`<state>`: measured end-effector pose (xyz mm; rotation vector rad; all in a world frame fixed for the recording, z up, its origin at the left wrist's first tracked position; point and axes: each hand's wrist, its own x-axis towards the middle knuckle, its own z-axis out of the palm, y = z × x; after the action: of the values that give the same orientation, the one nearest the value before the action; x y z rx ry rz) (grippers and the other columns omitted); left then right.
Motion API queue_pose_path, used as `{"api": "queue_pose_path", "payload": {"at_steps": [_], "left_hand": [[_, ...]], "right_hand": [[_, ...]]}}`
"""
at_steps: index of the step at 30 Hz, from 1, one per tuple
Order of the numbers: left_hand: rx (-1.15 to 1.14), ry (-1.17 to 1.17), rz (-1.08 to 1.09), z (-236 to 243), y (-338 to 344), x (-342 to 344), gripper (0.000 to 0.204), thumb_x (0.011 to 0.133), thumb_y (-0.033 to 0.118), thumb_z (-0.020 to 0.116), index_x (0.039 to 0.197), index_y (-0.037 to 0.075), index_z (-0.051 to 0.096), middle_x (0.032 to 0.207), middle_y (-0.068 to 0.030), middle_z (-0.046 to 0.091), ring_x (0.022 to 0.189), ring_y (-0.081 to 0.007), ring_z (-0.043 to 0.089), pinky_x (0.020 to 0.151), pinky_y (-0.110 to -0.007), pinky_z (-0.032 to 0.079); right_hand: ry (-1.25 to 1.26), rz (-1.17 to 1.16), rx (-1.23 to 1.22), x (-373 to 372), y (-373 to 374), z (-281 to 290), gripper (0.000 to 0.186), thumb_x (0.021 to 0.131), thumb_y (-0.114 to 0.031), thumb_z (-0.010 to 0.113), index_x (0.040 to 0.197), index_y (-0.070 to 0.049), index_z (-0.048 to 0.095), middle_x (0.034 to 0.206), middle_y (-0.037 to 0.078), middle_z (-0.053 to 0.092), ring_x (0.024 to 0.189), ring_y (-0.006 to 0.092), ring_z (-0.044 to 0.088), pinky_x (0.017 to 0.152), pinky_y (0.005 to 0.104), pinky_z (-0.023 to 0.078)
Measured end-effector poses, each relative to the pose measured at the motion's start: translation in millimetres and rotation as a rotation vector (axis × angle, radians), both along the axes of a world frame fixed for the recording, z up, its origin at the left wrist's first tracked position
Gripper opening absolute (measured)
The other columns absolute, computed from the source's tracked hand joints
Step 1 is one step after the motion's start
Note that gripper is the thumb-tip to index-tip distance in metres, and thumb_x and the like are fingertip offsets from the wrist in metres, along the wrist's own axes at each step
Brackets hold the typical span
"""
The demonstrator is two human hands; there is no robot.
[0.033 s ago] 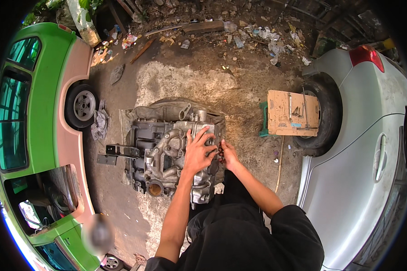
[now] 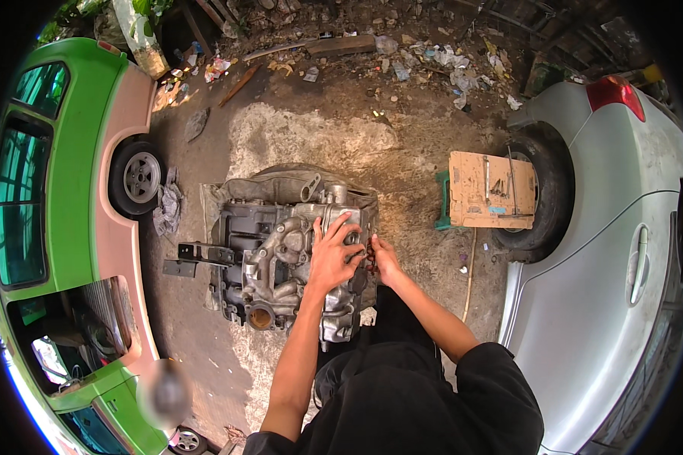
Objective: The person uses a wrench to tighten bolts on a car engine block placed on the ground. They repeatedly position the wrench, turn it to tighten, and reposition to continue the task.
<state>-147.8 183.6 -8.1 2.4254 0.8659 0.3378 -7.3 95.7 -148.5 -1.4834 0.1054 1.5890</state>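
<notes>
A grey metal engine (image 2: 269, 227) lies in front of me on a dark cloth or mat (image 2: 281, 186) spread over the ground. On the engine's right part rests my left hand (image 2: 331, 256), its fingers spread apart and bent over the metal cover. Beside the engine's right edge, my right hand (image 2: 387, 262) has its fingers closed at a small reddish-brown part (image 2: 371, 256); what exactly they grip is too small to tell. A round port (image 2: 261, 316) opens at the engine's near side, and a black bracket (image 2: 205, 252) juts out to its left.
On the right, a cardboard-topped green stool (image 2: 470, 189) carries several hand tools, close to a silver car (image 2: 599, 265). A green and pink van (image 2: 91, 152) stands on the left, with a crumpled cloth (image 2: 168, 208) near its wheel. Litter and a wooden plank (image 2: 341, 45) lie at the back.
The fingers of my right hand have shifted very slightly at the engine's right edge. My left hand and the engine stay where they were.
</notes>
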Motion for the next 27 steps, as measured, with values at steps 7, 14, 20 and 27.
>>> {"api": "queue_pose_path", "payload": {"at_steps": [7,14,20,27], "left_hand": [[0.015,-0.018,0.001,-0.4,1.3,0.7,0.017,0.07,0.017,0.086,0.087,0.019,0.086,0.126,0.0047,0.065,0.149,-0.0228,0.043,0.125,-0.068,0.017],[0.008,-0.009,0.0,0.7,0.9,1.2,0.016,0.072,0.015,0.085,0.088,0.017,0.085,0.127,0.0057,0.064,0.15,-0.0208,0.042,0.125,-0.069,0.018],[-0.012,-0.011,0.003,0.5,-0.6,-0.6,0.018,0.071,0.017,0.086,0.088,0.018,0.086,0.128,0.0053,0.065,0.15,-0.0226,0.043,0.126,-0.069,0.015],[-0.003,0.0,-0.011,0.1,1.8,-0.2,0.019,0.07,0.016,0.086,0.089,0.018,0.086,0.127,0.0051,0.065,0.151,-0.0232,0.042,0.126,-0.07,0.014]], "right_hand": [[-1.339,0.836,0.548,100.2,34.5,-10.1,0.012,0.104,-0.02,0.063,0.101,-0.009,0.067,0.096,0.006,0.06,0.097,0.0256,0.054,0.086,0.0441,0.044],[-1.787,1.227,1.15,138.8,89.3,66.7,0.015,0.09,-0.018,0.077,0.103,-0.012,0.074,0.105,0.004,0.063,0.109,0.0241,0.056,0.095,0.0467,0.044],[-1.745,0.857,0.73,139.6,60.9,54.6,0.012,0.095,-0.019,0.074,0.102,-0.009,0.075,0.099,0.006,0.06,0.106,0.0273,0.055,0.095,0.0472,0.044],[-1.151,0.399,0.378,94.4,0.7,-7.1,0.035,0.107,-0.034,0.064,0.101,0.0,0.073,0.085,0.008,0.06,0.087,0.024,0.053,0.083,0.0443,0.046]]}}
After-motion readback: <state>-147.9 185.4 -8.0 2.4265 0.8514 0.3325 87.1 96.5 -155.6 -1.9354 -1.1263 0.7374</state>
